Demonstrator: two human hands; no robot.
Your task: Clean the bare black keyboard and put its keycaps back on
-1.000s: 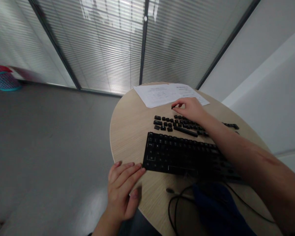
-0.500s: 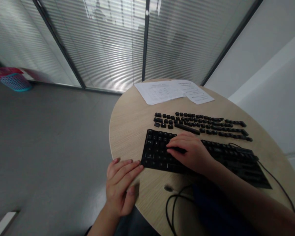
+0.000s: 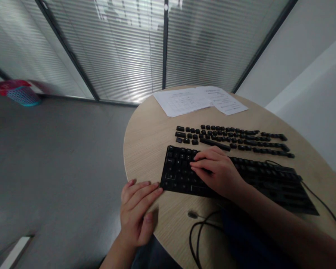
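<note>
A black keyboard [image 3: 182, 164] lies on the round wooden table [image 3: 145, 138], some of its keycaps on and some key places bare. Over its left half is my right hand [image 3: 217, 168], thumb and fingers drawn together at the keys; whatever is between the fingertips is too small to make out. My left hand [image 3: 138, 209] rests at the table's edge with fingers stretched out, the fingertips at the keyboard's lower left corner. Behind the keyboard, loose black keycaps [image 3: 180, 134] lie in rows, with a long space bar [image 3: 215, 144] among them.
Printed papers [image 3: 184, 101] lie at the table's far side. A looped black cable [image 3: 197, 239] is near the front edge, and another cable [image 3: 322, 205] runs off at the right. A red and blue basket [image 3: 24, 95] stands on the floor at the left.
The view has shifted slightly. My right hand's thumb and fingertips have drawn closer together over nearly the same keys. My left hand has hardly moved.
</note>
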